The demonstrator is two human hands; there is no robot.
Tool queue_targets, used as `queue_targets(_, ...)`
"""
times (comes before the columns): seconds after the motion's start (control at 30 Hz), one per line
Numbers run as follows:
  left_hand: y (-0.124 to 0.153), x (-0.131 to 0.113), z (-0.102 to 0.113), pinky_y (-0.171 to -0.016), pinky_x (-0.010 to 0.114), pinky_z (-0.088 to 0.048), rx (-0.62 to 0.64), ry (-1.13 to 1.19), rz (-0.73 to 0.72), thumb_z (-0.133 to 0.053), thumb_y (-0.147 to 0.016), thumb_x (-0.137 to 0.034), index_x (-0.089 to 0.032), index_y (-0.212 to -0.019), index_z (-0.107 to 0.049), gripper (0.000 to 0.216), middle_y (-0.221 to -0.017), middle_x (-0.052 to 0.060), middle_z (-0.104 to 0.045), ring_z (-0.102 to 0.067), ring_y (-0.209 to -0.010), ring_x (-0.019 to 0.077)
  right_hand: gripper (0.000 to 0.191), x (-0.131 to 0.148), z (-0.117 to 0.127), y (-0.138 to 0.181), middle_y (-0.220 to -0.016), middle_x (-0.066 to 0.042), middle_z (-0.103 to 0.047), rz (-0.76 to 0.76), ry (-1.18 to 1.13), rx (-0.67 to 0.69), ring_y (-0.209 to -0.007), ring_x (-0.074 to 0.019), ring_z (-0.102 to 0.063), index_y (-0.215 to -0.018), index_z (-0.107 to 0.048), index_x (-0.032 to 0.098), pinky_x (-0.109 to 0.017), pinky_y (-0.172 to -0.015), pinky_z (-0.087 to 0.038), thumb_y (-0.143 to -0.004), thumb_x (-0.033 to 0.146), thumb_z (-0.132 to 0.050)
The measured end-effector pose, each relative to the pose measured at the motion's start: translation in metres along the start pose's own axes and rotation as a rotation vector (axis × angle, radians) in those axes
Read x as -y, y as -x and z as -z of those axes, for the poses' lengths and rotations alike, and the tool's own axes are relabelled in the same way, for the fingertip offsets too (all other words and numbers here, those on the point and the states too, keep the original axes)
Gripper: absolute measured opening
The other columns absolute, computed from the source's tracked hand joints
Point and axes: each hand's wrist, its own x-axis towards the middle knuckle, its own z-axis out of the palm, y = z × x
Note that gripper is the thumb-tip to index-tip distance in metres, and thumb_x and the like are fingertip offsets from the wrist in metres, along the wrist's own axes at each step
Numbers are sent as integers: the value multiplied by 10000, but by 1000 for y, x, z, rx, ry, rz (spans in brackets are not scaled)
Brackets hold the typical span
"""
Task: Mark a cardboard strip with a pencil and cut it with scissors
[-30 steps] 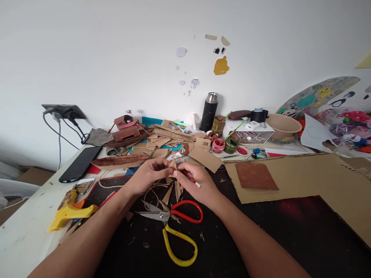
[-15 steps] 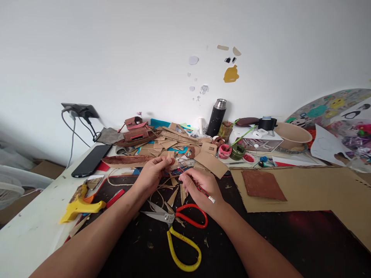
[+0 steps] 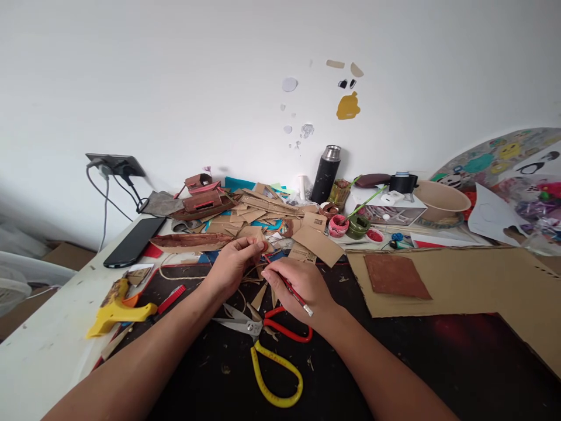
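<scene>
My left hand [image 3: 234, 261] pinches a small brown cardboard piece [image 3: 258, 241] above the black mat [image 3: 333, 374]. My right hand [image 3: 298, 286] grips a thin red pencil [image 3: 294, 292] with its tip pointed at that piece. Thin cardboard strips and twine lie under both hands. Scissors [image 3: 267, 339] with one red and one yellow handle rest on the mat just in front of my hands, blades pointing left.
A heap of cardboard scraps [image 3: 258, 213] and brown model parts fills the back. A large cardboard sheet [image 3: 473, 280] with a brown square lies right. A yellow glue gun [image 3: 118, 310], a phone [image 3: 134, 241], a black flask [image 3: 325, 174] and paint pots [image 3: 348, 225] stand around.
My right hand has drawn back from the cardboard piece and lowered slightly; my left hand keeps the piece pinched. The view has shifted a little.
</scene>
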Motion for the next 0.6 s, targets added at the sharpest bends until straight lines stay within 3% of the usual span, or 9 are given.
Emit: queue_targets(0.6, 4, -2, -3, -620, 255, -370, 7, -65, -33, -956, -671, -452, -156, -738, -735, 376, -722, 15, -657, -487, -631, 123, 306, 3, 1, 0, -772, -17, -678, -38, -1, 3, -678, -163, -612, -835, -614, 225, -289, -662, -418, -1112, 298, -508)
